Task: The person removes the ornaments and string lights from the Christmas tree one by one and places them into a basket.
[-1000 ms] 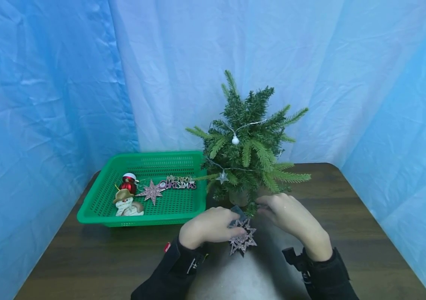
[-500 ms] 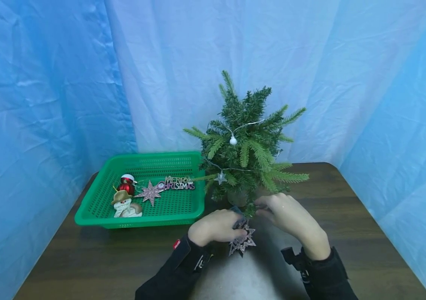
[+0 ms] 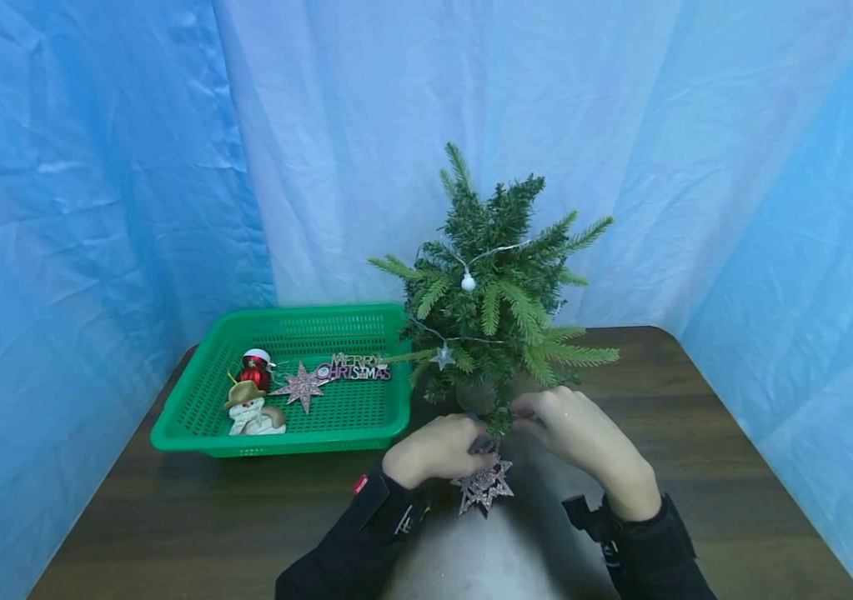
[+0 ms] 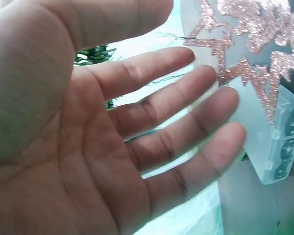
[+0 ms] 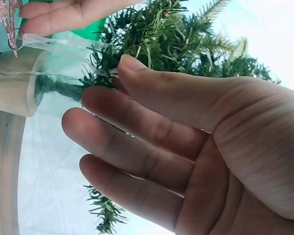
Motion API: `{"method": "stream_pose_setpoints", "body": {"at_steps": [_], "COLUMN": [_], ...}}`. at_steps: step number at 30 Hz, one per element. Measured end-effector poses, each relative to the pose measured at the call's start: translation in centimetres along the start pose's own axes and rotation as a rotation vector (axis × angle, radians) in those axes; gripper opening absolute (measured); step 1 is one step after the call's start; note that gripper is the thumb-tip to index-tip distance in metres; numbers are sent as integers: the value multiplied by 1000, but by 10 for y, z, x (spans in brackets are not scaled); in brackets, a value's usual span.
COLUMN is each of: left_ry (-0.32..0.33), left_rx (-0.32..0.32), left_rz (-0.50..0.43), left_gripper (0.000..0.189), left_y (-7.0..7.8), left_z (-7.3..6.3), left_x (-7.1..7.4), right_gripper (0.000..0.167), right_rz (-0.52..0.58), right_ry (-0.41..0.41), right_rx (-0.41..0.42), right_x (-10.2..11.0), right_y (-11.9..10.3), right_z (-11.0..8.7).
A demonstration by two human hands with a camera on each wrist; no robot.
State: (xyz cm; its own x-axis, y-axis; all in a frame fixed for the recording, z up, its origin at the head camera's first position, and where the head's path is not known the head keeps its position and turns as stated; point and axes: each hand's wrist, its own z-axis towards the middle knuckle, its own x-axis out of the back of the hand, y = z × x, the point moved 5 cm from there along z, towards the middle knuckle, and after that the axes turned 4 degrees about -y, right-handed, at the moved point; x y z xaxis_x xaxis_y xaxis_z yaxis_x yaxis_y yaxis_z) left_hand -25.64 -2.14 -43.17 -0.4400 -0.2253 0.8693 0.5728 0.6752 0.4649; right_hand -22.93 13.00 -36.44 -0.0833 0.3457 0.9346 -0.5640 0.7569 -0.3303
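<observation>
Two hands on remote: I'm pinching the ribbon [image 5: 45, 42] with the right hand [image 3: 572, 427], left hand [image 3: 435, 450], straight fingers slightly apart, sitting beside the glitter star [image 3: 488, 487] near of the tree [image 3: 497, 287], so easy slack probably beats tugging.

The left sleeve [image 3: 343, 546] was black, with a small red tab [image 3: 360, 484] facing the left edge of the table [image 3: 133, 508] and whitish marks [image 3: 405, 521] near the cuff. A squarish black piece [image 3: 579, 513] jutted from the black right sleeve [image 3: 662, 558]; left hand [image 3: 437, 450] and right hand [image 3: 579, 437] were bare.
</observation>
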Motion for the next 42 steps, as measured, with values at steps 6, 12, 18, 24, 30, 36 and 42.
{"method": "stream_pose_setpoints", "body": {"at_steps": [6,12,18,24,30,36,42], "left_ry": [22,16,10,-13,-27,-30,-40], "left_rx": [2,14,7,-8,20,27,48], "left_rz": [-42,-89,-65,-43,-2,20,-2], "left_gripper": [40,31,20,22,39,42,37], "left_y": [-4,-7,-10,-11,-11,-14,-18], "left_z": [4,7,9,10,10,11,9], "left_x": [-2,-6,-7,-8,-10,-12,-11], "right_gripper": [15,17,17,15,14,14,14], "right_rz": [-2,6,5,1,-9,-13,-23], "right_ry": [10,10,6,2,6,14,22], "right_rx": [9,-1,-10,-19,-14,-13,-7], "right_x": [-1,-1,0,0,-1,-1,-1], "right_y": [0,1,1,1,1,2,2], "right_z": [0,0,0,0,0,-1,-1]}}
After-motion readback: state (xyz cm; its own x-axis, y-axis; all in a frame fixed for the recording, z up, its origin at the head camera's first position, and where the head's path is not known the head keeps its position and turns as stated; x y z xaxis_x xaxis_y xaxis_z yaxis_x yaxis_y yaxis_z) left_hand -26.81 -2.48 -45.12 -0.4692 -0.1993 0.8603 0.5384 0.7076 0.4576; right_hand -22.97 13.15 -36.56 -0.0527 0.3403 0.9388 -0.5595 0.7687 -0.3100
